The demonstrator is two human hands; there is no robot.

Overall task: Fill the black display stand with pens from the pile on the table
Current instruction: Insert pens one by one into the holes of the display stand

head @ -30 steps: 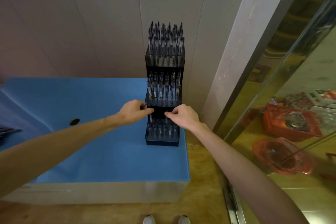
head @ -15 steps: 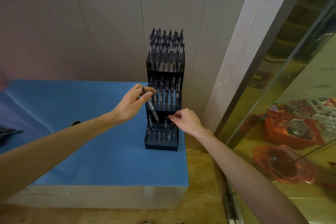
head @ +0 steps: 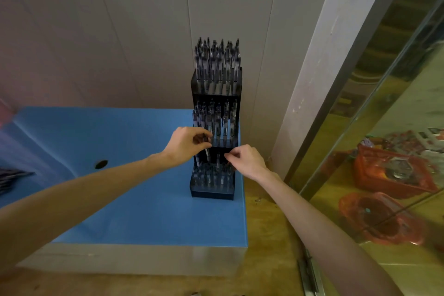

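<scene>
The black three-tier display stand (head: pixel 211 193) is at the blue table's right rear corner. Pens pack its top tier (head: pixel 216 65) and middle tier (head: pixel 216 120); the bottom tier holds several more. My left hand (head: pixel 186 144) pinches one pen (head: pixel 207 153), held nearly upright with its lower end down in the bottom tier's back left. My right hand (head: pixel 247 160) has its fingertips pinched together at the stand's right side, just under the middle shelf; I see nothing clearly between them. The pile of pens (head: pixel 12 175) lies at the far left edge, partly cut off.
The blue table (head: pixel 120 199) has a small dark hole (head: pixel 101 164) left of my forearm. A panelled wall is directly behind the stand, with a pillar to its right. Right of the table, red baskets (head: pixel 389 175) show through or in a glass pane.
My left hand has come down with the pen, from slanting in front of the middle tier to nearly upright in the bottom tier. My right hand has stayed by the stand.
</scene>
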